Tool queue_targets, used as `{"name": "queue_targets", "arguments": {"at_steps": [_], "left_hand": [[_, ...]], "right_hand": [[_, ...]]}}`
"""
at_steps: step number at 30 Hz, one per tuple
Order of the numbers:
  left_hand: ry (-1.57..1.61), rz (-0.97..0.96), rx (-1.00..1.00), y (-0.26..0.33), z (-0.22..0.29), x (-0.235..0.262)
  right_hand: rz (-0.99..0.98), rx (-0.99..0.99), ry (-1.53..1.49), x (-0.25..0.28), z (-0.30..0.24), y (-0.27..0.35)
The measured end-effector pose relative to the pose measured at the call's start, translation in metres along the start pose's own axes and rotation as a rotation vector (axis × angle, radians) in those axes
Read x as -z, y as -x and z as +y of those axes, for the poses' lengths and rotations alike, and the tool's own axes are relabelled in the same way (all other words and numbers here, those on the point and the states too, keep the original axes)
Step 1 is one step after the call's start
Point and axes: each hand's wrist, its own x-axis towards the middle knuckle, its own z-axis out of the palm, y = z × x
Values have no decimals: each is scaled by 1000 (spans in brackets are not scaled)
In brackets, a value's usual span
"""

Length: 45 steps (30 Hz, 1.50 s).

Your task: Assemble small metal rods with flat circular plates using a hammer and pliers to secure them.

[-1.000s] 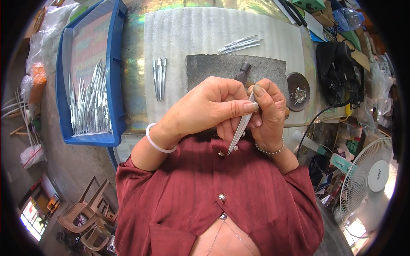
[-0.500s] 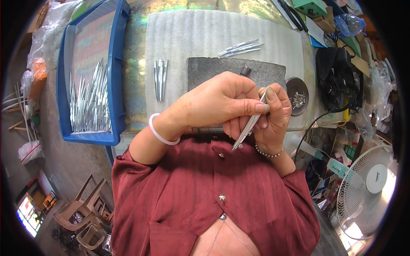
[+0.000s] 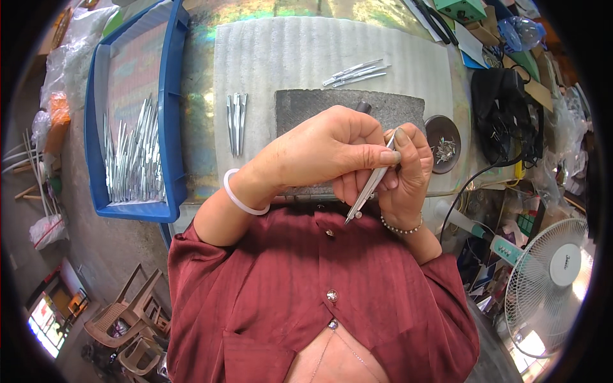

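Note:
Both of my hands meet above the near edge of a dark stone block point(image 3: 319, 105). Between the fingers slants a slim silver drawing compass point(image 3: 366, 193), its pointed legs close together and aimed down toward my shirt. My left hand point(image 3: 341, 143) pinches it with thumb and forefinger near its upper part. My right hand point(image 3: 408, 159) closes round the same compass from the other side, thumb near its top end. The fingers partly hide its upper part. A dark cylindrical piece point(image 3: 363, 107) shows on the block just behind my left hand.
Silver metal strips point(image 3: 237, 124) lie left of the block on white foam sheet point(image 3: 255, 57); more strips point(image 3: 355, 73) lie behind it. A blue tray point(image 3: 171, 115) of similar pieces stands left. Right are a bowl point(image 3: 436, 124) of small metal parts, a black cable and a fan point(image 3: 565, 263).
My hands keep their grip on the compass, which has tilted only slightly. The table and its things have shifted a little in view.

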Motion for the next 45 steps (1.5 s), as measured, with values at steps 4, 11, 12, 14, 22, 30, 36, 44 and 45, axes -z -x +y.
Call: {"name": "queue_targets", "arguments": {"at_steps": [4, 11, 12, 14, 22, 30, 36, 44, 45], "left_hand": [[-3, -5, -18, 1, -3, 3], [-56, 15, -18, 23, 0, 2], [-50, 25, -21, 25, 0, 3], [-58, 28, -31, 28, -1, 6], [-13, 35, -28, 33, -3, 13], [38, 24, -43, 27, -7, 15], [28, 34, -24, 22, -6, 15], [-159, 227, -170, 28, -7, 8], [-159, 300, -190, 33, -7, 5]], "right_hand": [[-12, 18, 4, -2, 2, -1], [-92, 64, 78, -11, 7, 5], [-103, 71, 85, -11, 8, 5], [-116, 58, 86, -12, 10, 3], [-114, 34, 109, -22, 14, 1], [-113, -17, 67, -21, 15, 1], [-90, -15, 56, -15, 15, -3], [-120, 1, 256, -10, -25, -33], [-122, 81, 315, -6, -43, -46]]}}
